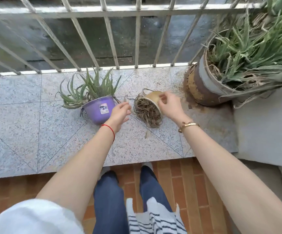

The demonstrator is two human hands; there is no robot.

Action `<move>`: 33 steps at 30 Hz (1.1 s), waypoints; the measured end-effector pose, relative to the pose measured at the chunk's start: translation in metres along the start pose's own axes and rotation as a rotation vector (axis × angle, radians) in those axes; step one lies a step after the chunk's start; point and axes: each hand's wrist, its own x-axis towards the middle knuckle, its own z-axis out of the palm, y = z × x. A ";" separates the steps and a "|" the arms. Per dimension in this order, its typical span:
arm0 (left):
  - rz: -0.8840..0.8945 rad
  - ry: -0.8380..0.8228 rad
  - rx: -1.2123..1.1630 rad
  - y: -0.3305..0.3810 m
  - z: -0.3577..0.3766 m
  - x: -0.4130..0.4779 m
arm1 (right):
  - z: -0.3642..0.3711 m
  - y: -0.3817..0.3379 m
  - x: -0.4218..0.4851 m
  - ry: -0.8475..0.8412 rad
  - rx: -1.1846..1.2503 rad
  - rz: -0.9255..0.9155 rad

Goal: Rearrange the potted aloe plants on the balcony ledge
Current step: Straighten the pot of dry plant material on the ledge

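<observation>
A purple pot (pixel 98 108) with a green aloe stands on the granite ledge (pixel 27 115), left of centre. Beside it a small tan pot (pixel 152 97) leans toward me, its mouth full of dry brown roots and dead leaves (pixel 147 113). My right hand (pixel 169 105) rests on the tan pot's right side, fingers curled at its rim. My left hand (pixel 120 114) hovers between the two pots, just in front of the purple one, fingers loosely apart and touching neither. A large grey and brown pot (pixel 204 83) of aloe stands at the right end.
A white metal railing (pixel 136 39) runs along the ledge's far edge. Spilled soil (pixel 190 100) lies around the large pot. A grey raised surface (pixel 263 132) borders the ledge on the right. Below me is a red brick floor (pixel 175 179).
</observation>
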 end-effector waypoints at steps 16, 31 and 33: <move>-0.152 0.067 -0.327 -0.091 0.054 0.093 | 0.087 0.087 0.064 0.157 -0.144 -0.145; -0.258 0.065 -0.506 -0.127 0.091 0.123 | 0.095 0.097 0.074 0.246 -0.298 -0.277; -0.266 0.070 -0.521 -0.124 0.095 0.126 | 0.090 0.096 0.079 0.246 -0.297 -0.265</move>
